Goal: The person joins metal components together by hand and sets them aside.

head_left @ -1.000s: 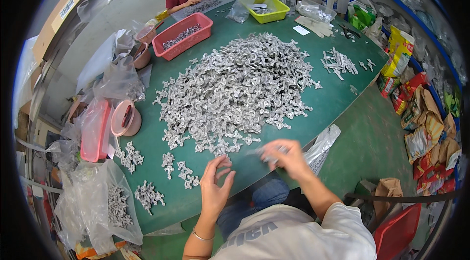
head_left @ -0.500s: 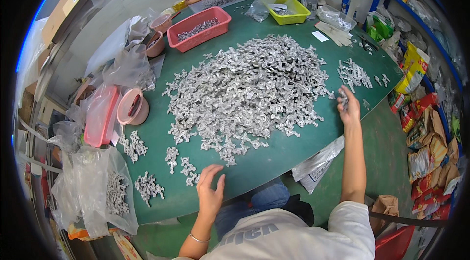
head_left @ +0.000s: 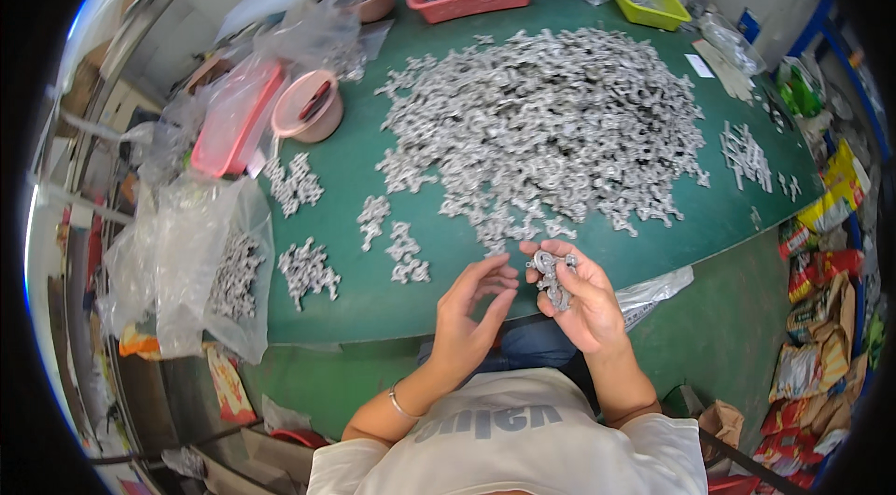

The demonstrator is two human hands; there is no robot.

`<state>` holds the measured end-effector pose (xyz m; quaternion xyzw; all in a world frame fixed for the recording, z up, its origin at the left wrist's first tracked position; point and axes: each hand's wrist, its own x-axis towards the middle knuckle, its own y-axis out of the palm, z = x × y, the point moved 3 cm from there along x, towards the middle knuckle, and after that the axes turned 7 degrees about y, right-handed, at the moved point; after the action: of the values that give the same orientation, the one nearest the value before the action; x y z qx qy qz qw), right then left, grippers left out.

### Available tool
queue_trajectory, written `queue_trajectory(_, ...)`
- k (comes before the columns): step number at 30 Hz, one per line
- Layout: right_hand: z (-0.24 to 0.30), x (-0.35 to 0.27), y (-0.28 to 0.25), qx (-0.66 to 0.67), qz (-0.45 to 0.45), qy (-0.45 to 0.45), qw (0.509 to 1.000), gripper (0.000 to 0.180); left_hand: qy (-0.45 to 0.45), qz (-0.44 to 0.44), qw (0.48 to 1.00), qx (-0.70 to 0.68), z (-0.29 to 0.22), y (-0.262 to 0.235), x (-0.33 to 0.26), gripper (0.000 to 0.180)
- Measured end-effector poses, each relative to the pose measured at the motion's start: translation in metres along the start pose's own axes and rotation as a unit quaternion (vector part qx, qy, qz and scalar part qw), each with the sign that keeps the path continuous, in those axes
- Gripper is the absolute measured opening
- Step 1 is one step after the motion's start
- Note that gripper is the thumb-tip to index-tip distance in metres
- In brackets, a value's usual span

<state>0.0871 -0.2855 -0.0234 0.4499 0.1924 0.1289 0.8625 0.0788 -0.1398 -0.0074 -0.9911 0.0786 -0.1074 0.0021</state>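
Note:
Close together near the table's front edge, my two hands hover below a large heap of grey cast metal parts (head_left: pixel 551 131). My right hand (head_left: pixel 593 306) is closed around a few of the same kind, lobed metal castings (head_left: pixel 553 278), with the thumb pressed over them. Just left of it, my left hand (head_left: pixel 467 313) has curved fingers spread from the thumb, and nothing shows inside. Smaller clusters of castings (head_left: pixel 308 271) lie on the green table (head_left: pixel 373 308) to the left.
Pink tubs (head_left: pixel 310 126) and a pink tray (head_left: pixel 473 12) of parts stand left and far. Plastic bags (head_left: pixel 177 280) lie at the left edge. A yellow-green basin (head_left: pixel 651 19), white gloves (head_left: pixel 728 70) and sprue sticks (head_left: pixel 747 157) are on the right. Packages (head_left: pixel 812 346) fill the right side.
My right hand has come from the table's right side to the middle, carrying castings. My left hand has moved toward it. The view has shifted, leaving the co-worker mostly out of frame.

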Motion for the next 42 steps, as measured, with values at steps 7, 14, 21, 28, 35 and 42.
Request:
queue_trajectory(7, -0.03, -0.01, 0.039, -0.091, -0.001, -0.034, 0.995, 0.042, 0.064, -0.053, 0.996, 0.026, -0.01, -0.021, -0.01, 0.02)
queue_trajectory(14, -0.036, -0.021, 0.068, -0.272, -0.039, -0.089, 0.957, 0.036, 0.045, -0.05, 0.992, -0.103, -0.013, -0.042, -0.026, 0.018)
queue_trajectory(21, -0.052, -0.035, 0.087, -0.344, -0.06, -0.123, 0.929, 0.033, -0.021, -0.017, 0.95, -0.311, -0.013, -0.059, -0.039, 0.016)
queue_trajectory(28, -0.069, -0.028, 0.103, -0.181, -0.058, -0.136, 0.972, 0.03, -0.016, -0.059, 0.932, -0.358, -0.024, -0.066, -0.049, 0.016)
queue_trajectory(35, -0.066, -0.031, 0.092, -0.22, -0.062, -0.118, 0.966, 0.03, -0.051, -0.068, 0.922, -0.377, -0.025, -0.067, -0.048, 0.017)
queue_trajectory(42, -0.052, -0.035, 0.081, -0.297, -0.014, -0.189, 0.936, 0.02, -0.018, -0.019, 0.927, -0.375, -0.031, -0.064, -0.044, 0.017)
